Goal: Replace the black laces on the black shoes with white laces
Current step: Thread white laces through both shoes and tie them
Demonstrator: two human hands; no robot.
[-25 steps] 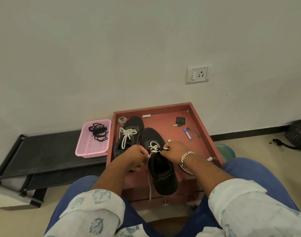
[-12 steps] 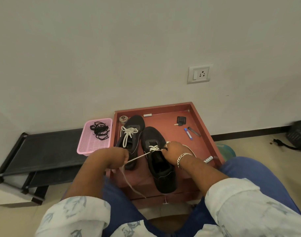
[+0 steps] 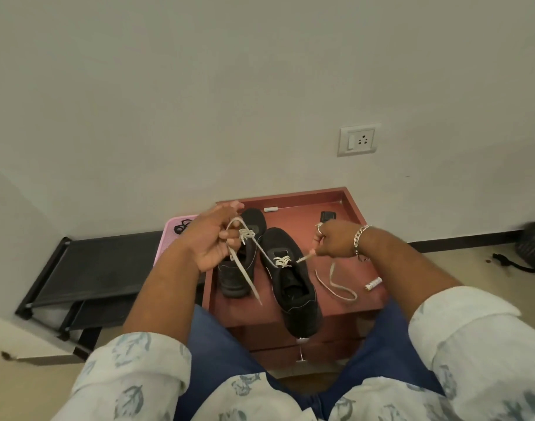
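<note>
Red cabinet top (image 3: 345, 205) carries both black shoes (image 3: 293, 287). My left hand (image 3: 211, 238) grips one end of the white lace (image 3: 261, 250); my right hand (image 3: 336, 241) pinches the other end, drawn taut from the nearer shoe's eyelets.

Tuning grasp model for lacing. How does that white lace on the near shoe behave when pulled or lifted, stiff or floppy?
Likely floppy: the white lace lies in loose curves on the red tray below the right hand. It probably goes straight only under tension, as in the taut run from the right shoe to the left hand. Its free end hangs limp, so it looks light.
</note>
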